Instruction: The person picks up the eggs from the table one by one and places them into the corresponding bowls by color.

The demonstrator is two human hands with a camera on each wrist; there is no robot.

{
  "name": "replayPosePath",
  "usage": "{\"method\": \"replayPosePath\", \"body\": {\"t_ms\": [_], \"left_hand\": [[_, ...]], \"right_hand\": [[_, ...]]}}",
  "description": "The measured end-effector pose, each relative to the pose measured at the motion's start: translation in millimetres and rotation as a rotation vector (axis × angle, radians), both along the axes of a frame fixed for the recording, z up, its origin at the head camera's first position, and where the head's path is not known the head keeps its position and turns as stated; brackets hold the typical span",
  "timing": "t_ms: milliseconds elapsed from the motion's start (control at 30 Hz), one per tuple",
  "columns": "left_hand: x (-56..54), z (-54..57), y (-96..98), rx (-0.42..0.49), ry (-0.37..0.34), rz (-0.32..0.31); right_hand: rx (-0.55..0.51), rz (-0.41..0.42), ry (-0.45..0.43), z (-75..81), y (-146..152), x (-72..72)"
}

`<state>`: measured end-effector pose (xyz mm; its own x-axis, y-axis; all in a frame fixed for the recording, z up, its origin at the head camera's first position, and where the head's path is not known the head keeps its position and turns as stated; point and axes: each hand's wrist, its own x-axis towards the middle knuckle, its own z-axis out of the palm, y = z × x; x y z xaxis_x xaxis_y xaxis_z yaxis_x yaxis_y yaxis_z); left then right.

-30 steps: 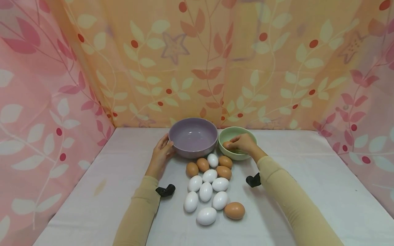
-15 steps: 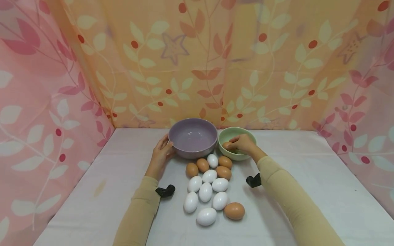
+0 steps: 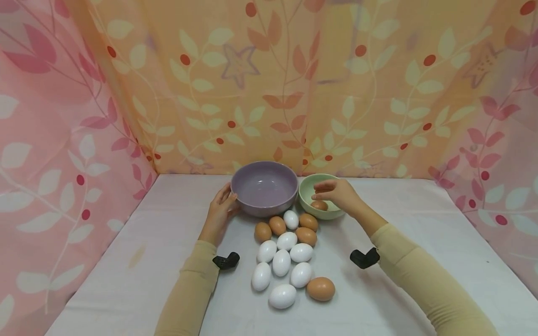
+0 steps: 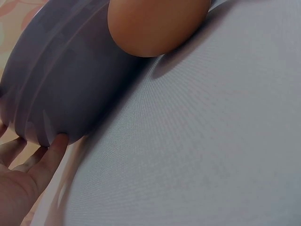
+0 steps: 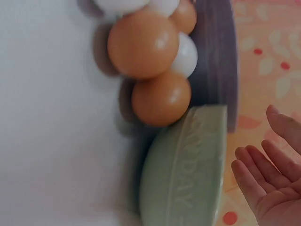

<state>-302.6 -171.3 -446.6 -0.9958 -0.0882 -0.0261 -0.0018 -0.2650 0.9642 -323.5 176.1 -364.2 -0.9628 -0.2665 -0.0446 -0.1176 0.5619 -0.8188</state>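
My left hand [image 3: 219, 208] rests its fingertips against the left side of a purple bowl [image 3: 262, 211], fingers fairly straight. In the left wrist view those fingers [image 4: 49, 160] touch the bowl's outer wall. On the right, my right hand [image 3: 343, 197] hovers over the rim of a smaller green bowl [image 3: 325, 215] with nothing in its grasp. Its fingers are loosely extended and parted from the thumb in the right wrist view. A brown egg [image 3: 319, 205] lies inside the green bowl, below that hand. Only bare inside surface shows in the purple bowl.
Several white eggs [image 3: 281, 262] and brown eggs [image 3: 306, 237] lie grouped on the white-covered table [image 3: 126, 280] before the bowls. One brown egg [image 3: 321, 289] sits nearest the front. A patterned curtain [image 3: 277, 84] stands right behind the bowls.
My right hand has let go of the brown egg in the green bowl and drawn up and to the right. The left hand has stayed against the purple bowl.
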Motion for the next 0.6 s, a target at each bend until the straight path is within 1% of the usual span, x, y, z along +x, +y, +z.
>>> {"method": "replayPosePath", "body": {"t_ms": [100,300,433,600], "left_hand": [[-0.3,0.3,-0.2,-0.006,0.001,-0.001],[0.6,0.8,-0.7,-0.006,0.002,-0.005],[1.4,1.3,-0.1,0.002,0.003,-0.004],[0.8,0.8,0.3,0.011,0.002,-0.008]], "right_hand": [[-0.072,0.005,-0.022,6.5,-1,15.8],[-0.132,0.028,-0.028,14.0,2,46.9],[-0.158,0.035,-0.037,13.3,5,63.6],[-0.192,0.063,-0.067,7.0,10,81.4]]}}
